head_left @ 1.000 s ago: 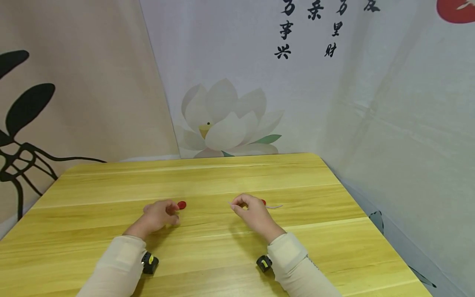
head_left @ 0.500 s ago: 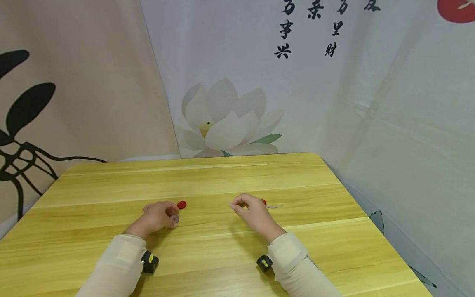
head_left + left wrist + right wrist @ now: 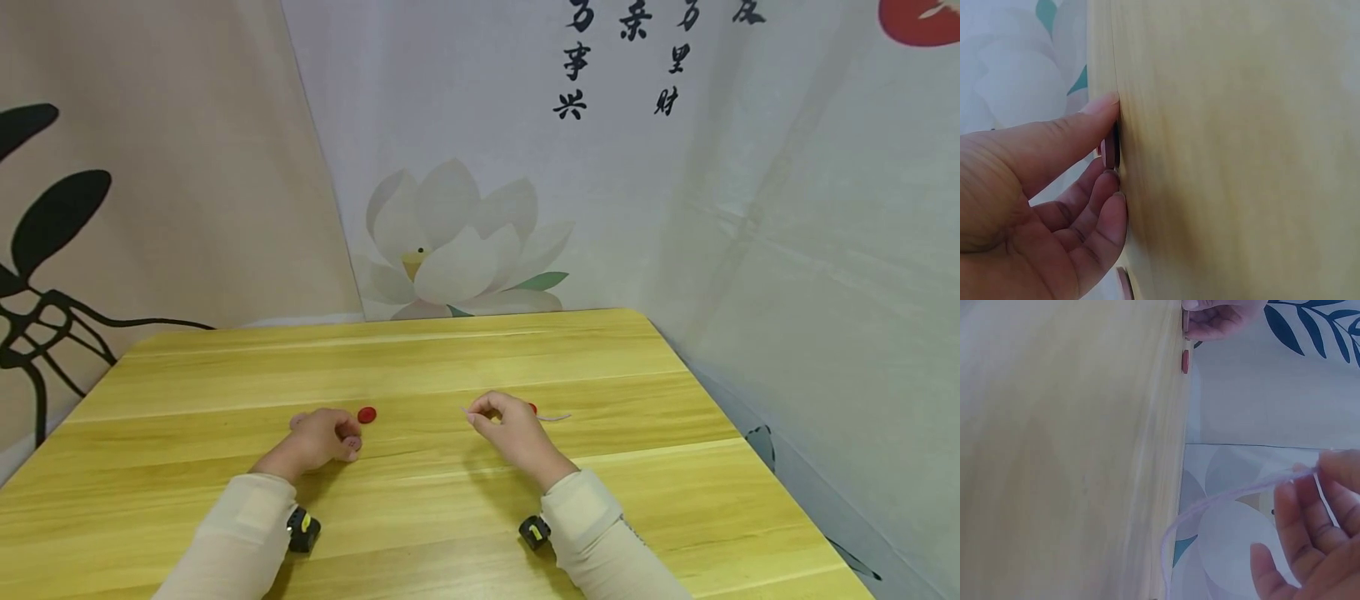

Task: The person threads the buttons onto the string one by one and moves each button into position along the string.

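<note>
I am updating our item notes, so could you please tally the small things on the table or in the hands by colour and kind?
Red: 2, a red disc and a red piece mostly hidden by the right hand
Dull pink: 2, a pink disc inside the curve of the left hand and a second pink disc beside it
Pale string: 1
Total: 5

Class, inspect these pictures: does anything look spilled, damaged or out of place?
Nothing stands out: no spill or damage shows. The left hand grips a pink button, a red button lies near it on the wood-grain table, and the right hand pinches a lilac string.
</note>
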Demonstrator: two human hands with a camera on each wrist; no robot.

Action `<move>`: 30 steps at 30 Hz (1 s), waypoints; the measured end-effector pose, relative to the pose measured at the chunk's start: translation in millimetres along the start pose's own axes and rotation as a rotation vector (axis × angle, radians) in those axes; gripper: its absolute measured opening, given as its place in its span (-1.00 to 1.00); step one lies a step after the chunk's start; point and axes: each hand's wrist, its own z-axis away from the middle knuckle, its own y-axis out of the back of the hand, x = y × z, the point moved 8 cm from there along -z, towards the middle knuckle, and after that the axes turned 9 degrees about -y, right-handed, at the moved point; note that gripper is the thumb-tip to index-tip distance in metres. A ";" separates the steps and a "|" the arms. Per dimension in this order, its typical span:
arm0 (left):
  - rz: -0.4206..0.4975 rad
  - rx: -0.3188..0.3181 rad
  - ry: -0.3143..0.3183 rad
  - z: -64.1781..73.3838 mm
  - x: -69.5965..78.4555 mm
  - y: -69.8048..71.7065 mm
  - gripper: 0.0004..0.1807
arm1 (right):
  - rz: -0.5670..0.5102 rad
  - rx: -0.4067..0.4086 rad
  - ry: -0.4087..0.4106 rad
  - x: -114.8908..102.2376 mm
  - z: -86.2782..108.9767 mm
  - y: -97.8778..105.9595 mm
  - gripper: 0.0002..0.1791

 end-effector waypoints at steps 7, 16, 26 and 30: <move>-0.038 0.001 -0.024 0.0 2.5 0.3 -0.79 | -0.004 0.005 -0.010 2.0 0.3 2.3 -0.89; -0.062 0.001 -0.048 -2.2 4.1 0.5 -0.83 | 0.001 0.008 -0.008 3.0 -1.4 2.2 -0.84; -0.096 0.000 -0.072 -0.3 10.2 0.8 -0.90 | -0.003 0.007 0.001 6.7 -0.3 -1.5 -0.83; -0.092 0.015 -0.064 -0.1 9.5 2.7 -0.91 | -0.024 0.009 -0.015 10.5 -0.3 -3.3 -0.85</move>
